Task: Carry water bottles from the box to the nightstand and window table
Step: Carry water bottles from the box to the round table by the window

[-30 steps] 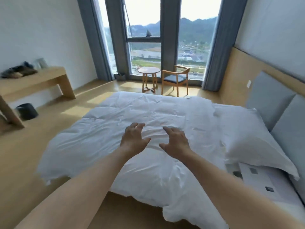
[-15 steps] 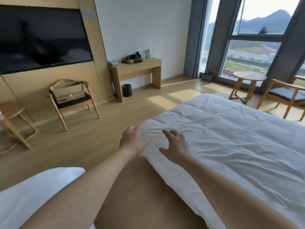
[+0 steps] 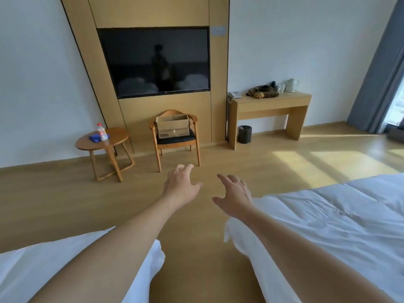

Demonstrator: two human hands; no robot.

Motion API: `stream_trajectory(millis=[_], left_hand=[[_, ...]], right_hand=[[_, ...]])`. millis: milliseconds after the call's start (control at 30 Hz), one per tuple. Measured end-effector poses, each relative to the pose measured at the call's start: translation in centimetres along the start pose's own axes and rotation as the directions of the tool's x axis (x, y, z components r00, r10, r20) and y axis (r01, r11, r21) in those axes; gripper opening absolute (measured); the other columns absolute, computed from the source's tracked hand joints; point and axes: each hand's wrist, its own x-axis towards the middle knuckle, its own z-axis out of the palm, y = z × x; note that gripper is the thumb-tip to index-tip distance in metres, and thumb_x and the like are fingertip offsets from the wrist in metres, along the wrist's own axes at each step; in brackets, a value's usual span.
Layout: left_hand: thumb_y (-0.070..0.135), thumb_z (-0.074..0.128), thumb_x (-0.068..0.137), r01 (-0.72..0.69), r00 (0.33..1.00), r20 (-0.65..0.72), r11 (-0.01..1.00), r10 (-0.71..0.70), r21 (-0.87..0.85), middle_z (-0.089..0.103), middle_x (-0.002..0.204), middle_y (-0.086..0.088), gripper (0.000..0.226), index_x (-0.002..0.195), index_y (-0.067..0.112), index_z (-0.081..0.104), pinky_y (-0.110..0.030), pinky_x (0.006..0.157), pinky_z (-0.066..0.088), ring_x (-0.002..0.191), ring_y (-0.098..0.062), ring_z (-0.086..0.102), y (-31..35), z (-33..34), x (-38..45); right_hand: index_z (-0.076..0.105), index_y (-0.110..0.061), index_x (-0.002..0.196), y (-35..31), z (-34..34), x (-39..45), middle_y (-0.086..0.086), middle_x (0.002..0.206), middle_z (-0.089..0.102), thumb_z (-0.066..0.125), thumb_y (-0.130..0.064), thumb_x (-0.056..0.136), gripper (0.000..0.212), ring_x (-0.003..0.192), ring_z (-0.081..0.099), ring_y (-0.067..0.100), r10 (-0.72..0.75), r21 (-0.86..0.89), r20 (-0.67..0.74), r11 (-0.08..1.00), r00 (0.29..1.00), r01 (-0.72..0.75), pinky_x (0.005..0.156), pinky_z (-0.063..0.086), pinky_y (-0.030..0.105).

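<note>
A brown cardboard box (image 3: 173, 127) sits on the seat of a wooden chair (image 3: 175, 141) against the TV wall, across the floor from me. Its inside is hidden from here. One water bottle (image 3: 102, 132) with a red cap stands on a round wooden side table (image 3: 102, 142) left of the chair. My left hand (image 3: 181, 185) and my right hand (image 3: 235, 195) are stretched out in front of me over the floor, fingers spread and relaxed, holding nothing, well short of the chair.
White beds flank me: one at the lower left (image 3: 32, 267), one at the right (image 3: 341, 226), with a strip of wooden floor between. A wall TV (image 3: 155, 62), a desk (image 3: 270, 110) with a kettle and phone, a black bin (image 3: 244, 134) and a grey curtain (image 3: 380, 68) line the far side.
My view has swung left from the window and bed to the TV wall, bringing the chair with the box to the centre. Both hands stay outstretched and empty.
</note>
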Motion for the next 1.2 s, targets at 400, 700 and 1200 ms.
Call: stream_trajectory(millis=[400, 700, 1200], left_hand=[[0.047, 0.071, 0.093, 0.218, 0.975, -0.050, 0.973, -0.215, 0.075, 0.039, 0.159, -0.003, 0.072, 0.154, 0.026, 0.039, -0.046, 0.111, 0.046, 0.143, -0.028, 0.041, -5.3, 1.6, 20.5], [0.044, 0.072, 0.093, 0.213, 0.977, -0.027, 0.974, -0.211, 0.077, 0.037, 0.160, -0.005, 0.073, 0.155, 0.026, 0.038, -0.046, 0.114, 0.042, 0.146, -0.029, 0.037, -12.6, 6.1, 40.8], [0.040, 0.072, 0.093, 0.155, 0.988, 0.022, 0.987, -0.156, 0.041, 0.041, 0.155, -0.004, 0.072, 0.154, 0.022, 0.039, -0.044, 0.113, 0.038, 0.145, -0.028, 0.033, -21.3, 6.8, 76.1]], right_hand=[[0.026, -0.034, 0.160, -0.5, 1.3, 25.7, 0.003, 0.161, 0.035, 0.071, -0.042, 0.090, 0.083, 0.144, 0.033, 0.032, -0.163, 0.043, 0.133, 0.986, 0.978, 0.158, 0.114, 0.038, 0.047], [0.027, -0.035, 0.159, -1.2, 7.1, 47.5, 0.003, 0.160, 0.035, 0.071, -0.042, 0.089, 0.083, 0.144, 0.033, 0.032, -0.151, 0.048, 0.140, 0.988, 0.979, 0.145, 0.114, 0.039, 0.048], [0.027, -0.034, 0.159, -4.9, 9.9, 83.3, 0.004, 0.160, 0.036, 0.072, -0.044, 0.089, 0.084, 0.143, 0.035, 0.031, -0.104, 0.034, 0.128, 0.994, 0.986, 0.100, 0.112, 0.041, 0.047]])
